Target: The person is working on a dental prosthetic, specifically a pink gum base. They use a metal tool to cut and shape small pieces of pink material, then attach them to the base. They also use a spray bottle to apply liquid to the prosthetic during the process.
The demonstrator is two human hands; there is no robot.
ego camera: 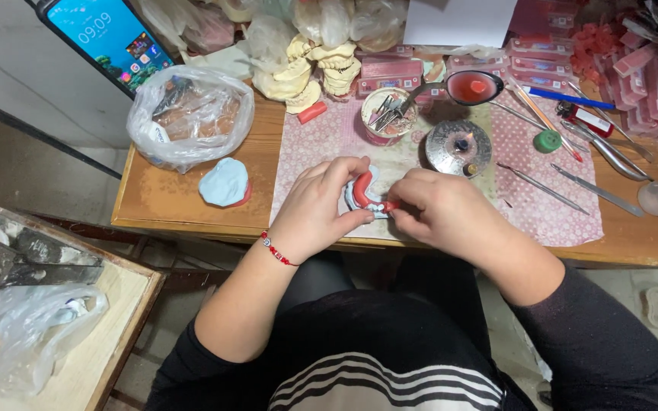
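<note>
Both hands meet over the near edge of the worktop (154,198), at its middle. The left hand (317,209) cups a pale dental cast (359,199) carrying a red wax rim (362,188), fingers curled round it. The right hand (436,209) pinches the rim's end at 3 o'clock. A metal burner (458,146) sits at 1 o'clock, a blue lump (223,183) at 9 o'clock, steel tools (573,183) lie at 3 o'clock.

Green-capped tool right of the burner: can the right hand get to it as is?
Probably not straight away. The right hand is pinching the red wax rim on the dental cast, so its grip is occupied. The path to the green-capped tool looks open over the patterned mat.
</note>
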